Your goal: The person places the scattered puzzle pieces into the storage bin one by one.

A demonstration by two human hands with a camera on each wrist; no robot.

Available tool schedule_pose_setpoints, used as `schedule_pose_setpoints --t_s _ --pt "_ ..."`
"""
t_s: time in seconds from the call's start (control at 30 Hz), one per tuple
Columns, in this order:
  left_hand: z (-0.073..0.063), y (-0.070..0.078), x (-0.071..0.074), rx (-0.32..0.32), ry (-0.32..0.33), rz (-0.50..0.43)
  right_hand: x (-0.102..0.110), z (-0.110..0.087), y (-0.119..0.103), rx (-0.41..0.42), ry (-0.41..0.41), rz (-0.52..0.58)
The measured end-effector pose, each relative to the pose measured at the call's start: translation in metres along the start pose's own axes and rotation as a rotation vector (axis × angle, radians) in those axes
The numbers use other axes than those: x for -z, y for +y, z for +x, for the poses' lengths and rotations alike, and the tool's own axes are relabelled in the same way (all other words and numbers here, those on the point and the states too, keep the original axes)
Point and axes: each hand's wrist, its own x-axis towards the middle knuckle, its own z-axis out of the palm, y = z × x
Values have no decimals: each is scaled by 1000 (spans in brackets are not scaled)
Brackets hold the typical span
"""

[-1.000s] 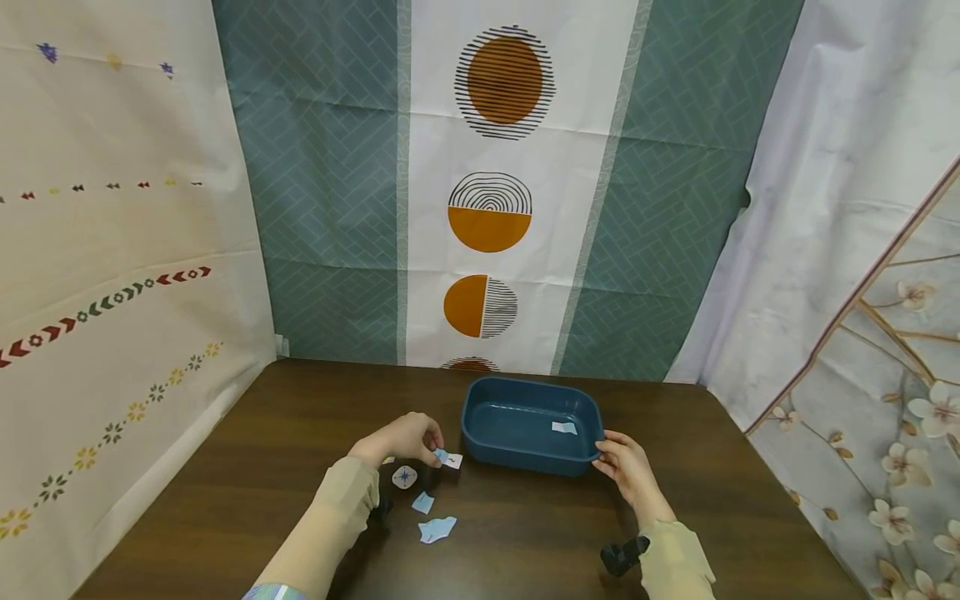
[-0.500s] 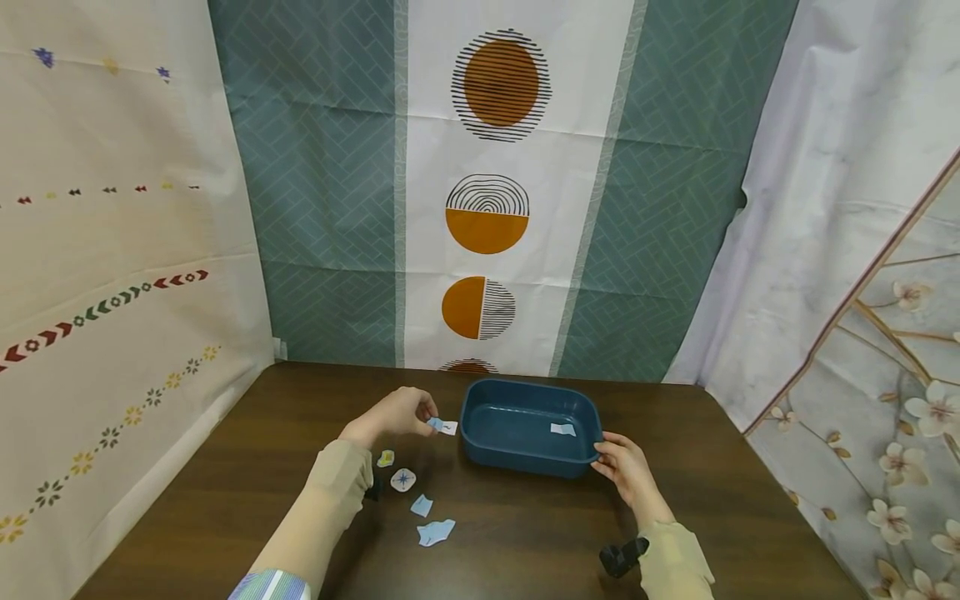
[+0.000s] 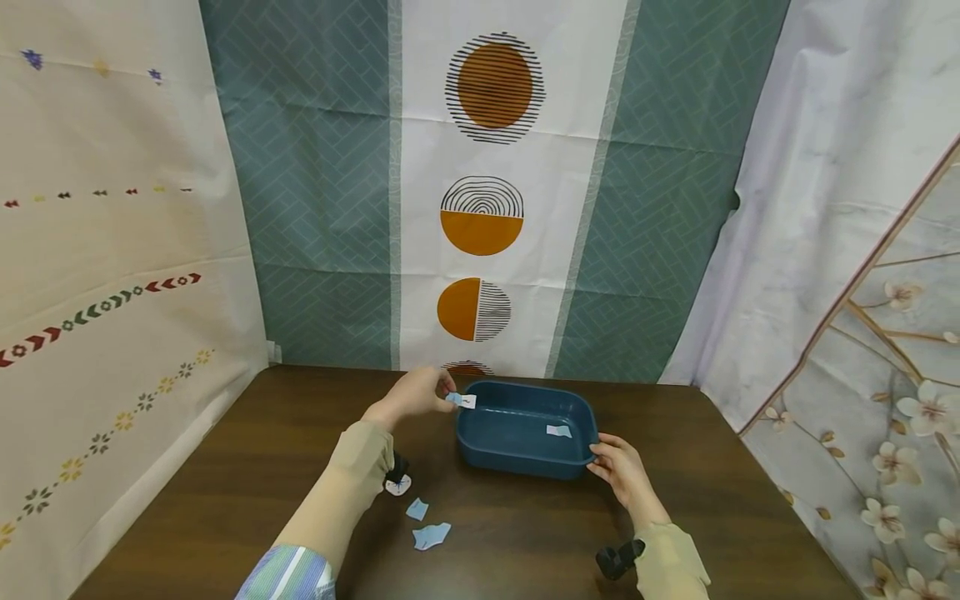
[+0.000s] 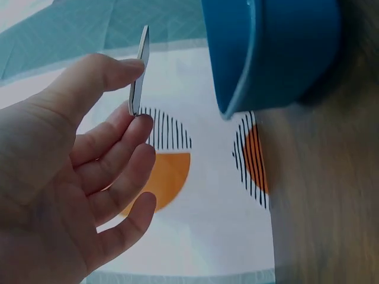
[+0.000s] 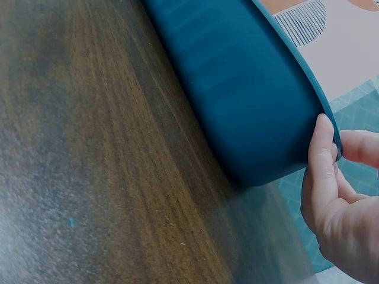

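Note:
My left hand pinches a thin, flat light-blue-and-white piece between thumb and fingertips. In the head view that piece overlaps the left rim of a dark blue rectangular bin. Seen edge-on in the left wrist view, the piece stands apart from the bin wall, and the other fingers are loosely bent. At the bin's right end, my right hand grips the rim, thumb on one side and fingers on the other. Another white-and-blue piece lies on the bin's floor.
On the brown table lie a small light-blue piece, a larger light-blue piece and a white compass-marked piece, partly covered by the left wrist's black camera. A patterned curtain hangs behind the table.
My left hand has carried the pinched piece up and right from the table to the bin's left rim. The left forearm now hides a small yellow piece. My right hand keeps its grip.

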Motion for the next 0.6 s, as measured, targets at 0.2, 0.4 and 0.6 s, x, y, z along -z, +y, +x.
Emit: schedule_pose_setpoints --t_s 0.2,0.4,0.6 --pt "14 16 -4 2 12 4 0 2 1 12 -3 -6" --pt "29 24 -15 -1 17 11 1 2 1 17 -6 -20" --pt "41 29 -27 -21 15 74 1 0 3 6 2 -21"
